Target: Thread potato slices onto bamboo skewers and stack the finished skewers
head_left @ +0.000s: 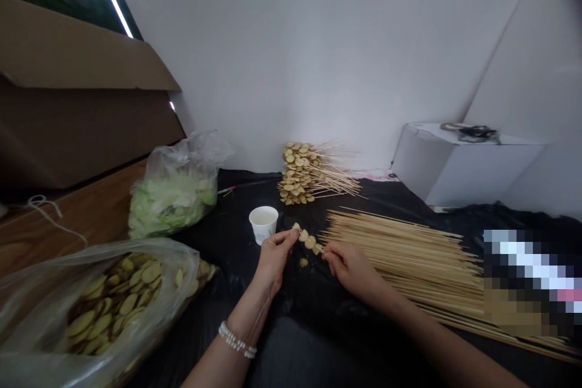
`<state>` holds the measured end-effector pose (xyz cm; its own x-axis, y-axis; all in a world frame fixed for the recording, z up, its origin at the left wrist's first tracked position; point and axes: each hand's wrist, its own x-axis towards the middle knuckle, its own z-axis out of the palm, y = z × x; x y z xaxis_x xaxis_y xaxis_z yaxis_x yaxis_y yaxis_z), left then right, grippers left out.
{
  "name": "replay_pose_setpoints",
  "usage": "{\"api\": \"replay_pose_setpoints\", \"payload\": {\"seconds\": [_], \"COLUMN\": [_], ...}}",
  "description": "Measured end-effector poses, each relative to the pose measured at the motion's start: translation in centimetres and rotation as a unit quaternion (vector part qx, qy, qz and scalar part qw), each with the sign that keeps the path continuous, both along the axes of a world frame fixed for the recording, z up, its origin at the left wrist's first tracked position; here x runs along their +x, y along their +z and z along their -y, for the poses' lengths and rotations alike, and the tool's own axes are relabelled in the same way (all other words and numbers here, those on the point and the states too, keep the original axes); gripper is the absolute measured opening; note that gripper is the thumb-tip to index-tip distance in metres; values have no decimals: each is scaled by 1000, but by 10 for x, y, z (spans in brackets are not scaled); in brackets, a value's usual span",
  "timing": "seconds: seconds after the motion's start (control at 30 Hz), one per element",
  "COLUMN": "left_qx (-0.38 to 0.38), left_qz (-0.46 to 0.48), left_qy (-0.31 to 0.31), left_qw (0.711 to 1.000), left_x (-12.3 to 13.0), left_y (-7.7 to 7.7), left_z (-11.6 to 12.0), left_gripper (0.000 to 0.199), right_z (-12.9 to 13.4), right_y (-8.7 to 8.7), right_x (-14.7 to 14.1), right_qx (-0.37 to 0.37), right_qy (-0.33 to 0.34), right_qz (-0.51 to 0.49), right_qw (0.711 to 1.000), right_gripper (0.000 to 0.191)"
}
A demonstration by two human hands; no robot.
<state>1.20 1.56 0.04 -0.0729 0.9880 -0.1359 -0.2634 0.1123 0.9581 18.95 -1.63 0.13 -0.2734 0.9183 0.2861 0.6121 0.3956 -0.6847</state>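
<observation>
My right hand pinches a thin wooden skewer close to several pale potato slices threaded along it. At the skewer's far end my left hand is closed, thumb and fingers on the end potato slice. The tip itself is hidden by the fingers. A loose potato slice lies on the black sheet just below. Beyond my left hand stands a white paper cup. Loose wooden skewers are spread in a thick layer beside and under my right forearm.
Filled potato skewers are stacked by the wall. On the left are an open plastic bag of potato slices, a tied bag of green vegetable and a cardboard box. A white box stands back right. Black sheeting covers the surface.
</observation>
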Motion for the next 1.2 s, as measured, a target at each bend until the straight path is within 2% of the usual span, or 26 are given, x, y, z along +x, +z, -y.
{"api": "replay_pose_setpoints", "payload": {"seconds": [0.2, 0.3, 0.37, 0.43, 0.53, 0.7, 0.8, 1.1, 1.2], "left_qx": [-3, 6, 34, 89, 196, 310, 334, 304, 286], "left_qz": [-6, 9, -18, -87, -237, -431, -471, -491, -485], "left_qy": [-13, -7, -5, -15, -55, -135, -166, -127, -106], "left_qw": [1000, 1000, 999, 992, 950, 837, 799, 807, 820], "left_x": [1, 4, 6, 9, 11, 14, 15, 15, 14], "left_y": [0, 1, 1, -1, -5, -14, -19, -25, -22], "left_z": [0, 1, 1, 2, 3, 6, 6, 1, 2], "left_gripper": [36, 40, 38, 28, 12, 33, 36, 41, 32], "right_z": [0, -1, -3, -5, -8, -8, -7, -9, -9], "right_y": [2, 6, 8, 10, 11, 7, 7, 3, 2], "right_x": [0, 3, 7, 12, 15, 13, 11, 12, 11], "right_qx": [-5, 7, 18, 20, 15, 17, 16, 20, 15], "right_qy": [6, -19, -52, -79, -93, -68, -61, -53, -50], "right_qz": [-5, -35, -57, -74, -91, -97, -91, -80, -81], "right_qw": [1000, 999, 997, 994, 991, 993, 994, 995, 995], "right_gripper": [25, 27, 29, 29, 30, 31, 31, 30, 30]}}
